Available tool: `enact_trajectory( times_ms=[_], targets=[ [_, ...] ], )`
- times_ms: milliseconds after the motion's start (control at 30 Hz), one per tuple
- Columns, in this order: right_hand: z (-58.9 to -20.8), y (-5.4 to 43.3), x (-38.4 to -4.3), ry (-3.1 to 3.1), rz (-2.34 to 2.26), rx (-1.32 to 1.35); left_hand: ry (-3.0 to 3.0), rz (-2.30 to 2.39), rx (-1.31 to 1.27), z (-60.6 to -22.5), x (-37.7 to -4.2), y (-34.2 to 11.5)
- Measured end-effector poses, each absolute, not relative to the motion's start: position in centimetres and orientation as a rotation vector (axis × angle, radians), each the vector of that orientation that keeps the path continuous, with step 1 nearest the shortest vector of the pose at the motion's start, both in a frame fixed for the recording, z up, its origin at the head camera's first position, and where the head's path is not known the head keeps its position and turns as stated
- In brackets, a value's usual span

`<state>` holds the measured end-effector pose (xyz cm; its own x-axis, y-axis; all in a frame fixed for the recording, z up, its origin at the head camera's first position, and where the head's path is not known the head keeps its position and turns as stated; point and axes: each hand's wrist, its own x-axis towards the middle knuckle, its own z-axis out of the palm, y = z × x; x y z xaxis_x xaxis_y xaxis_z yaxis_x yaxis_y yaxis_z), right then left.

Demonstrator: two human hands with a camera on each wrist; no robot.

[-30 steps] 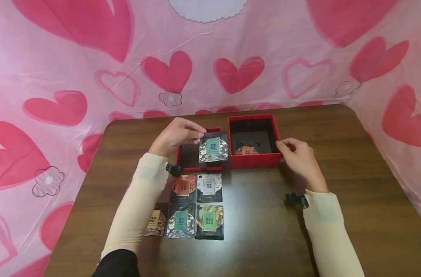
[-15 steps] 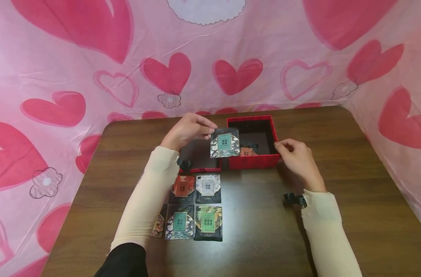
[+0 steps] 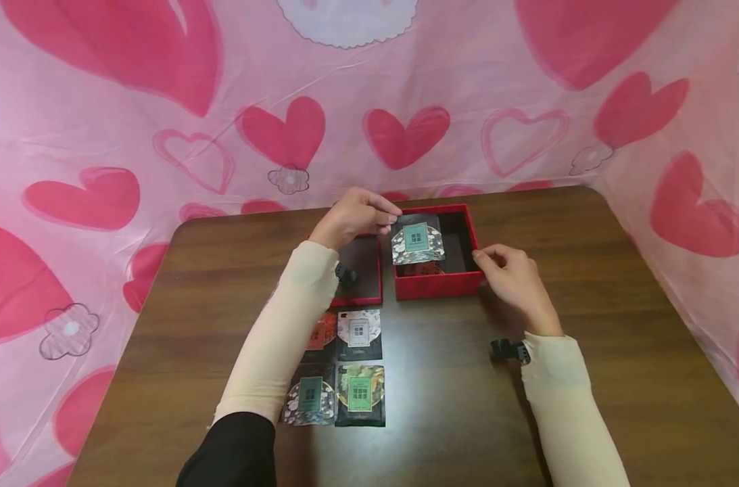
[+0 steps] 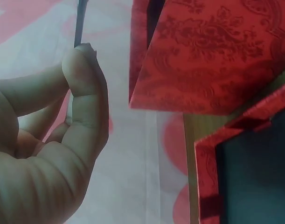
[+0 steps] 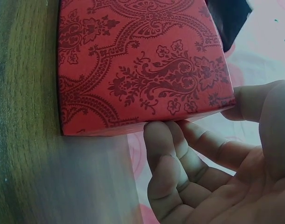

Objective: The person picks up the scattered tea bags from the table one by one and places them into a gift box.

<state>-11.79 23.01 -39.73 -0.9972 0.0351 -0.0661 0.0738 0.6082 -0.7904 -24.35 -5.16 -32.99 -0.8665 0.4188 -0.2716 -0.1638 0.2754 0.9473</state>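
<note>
My left hand (image 3: 364,215) pinches a black tea sachet (image 3: 418,240) with a teal label by its upper left corner. The sachet hangs over the open red box (image 3: 439,285), covering much of its left side. In the left wrist view the sachet shows only as a thin dark edge (image 4: 80,23) at the fingertips. My right hand (image 3: 512,277) holds the box at its front right corner. In the right wrist view, the thumb is at the rim and curled fingers (image 5: 161,140) touch the patterned side wall (image 5: 156,70). A reddish sachet (image 3: 422,269) partly shows inside the box.
Left of the box lies the shallow red lid (image 3: 380,270), partly behind my left arm. Nearer on the brown table (image 3: 442,392) are sachets with white (image 3: 360,335), green (image 3: 360,396), teal (image 3: 310,396) and red (image 3: 320,335) designs. A heart-patterned cloth (image 3: 345,81) hangs behind.
My left hand has carried the teal-labelled sachet to the right, from above the lid to above the box. My right hand keeps its place at the box corner while the view shifts slightly.
</note>
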Motion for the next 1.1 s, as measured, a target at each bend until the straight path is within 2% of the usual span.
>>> enact_trajectory(
  times_ms=[600, 1100],
  targets=[
    [-39.9, 23.0, -11.8, 2.788, -1.379, 0.078, 2.077, 1.610, 0.247, -33.3, -24.7, -3.2],
    [-39.9, 23.1, -11.7, 2.776, -1.369, 0.062, 2.209, 1.506, 0.301, -32.7, -23.9, -5.8]
  ],
)
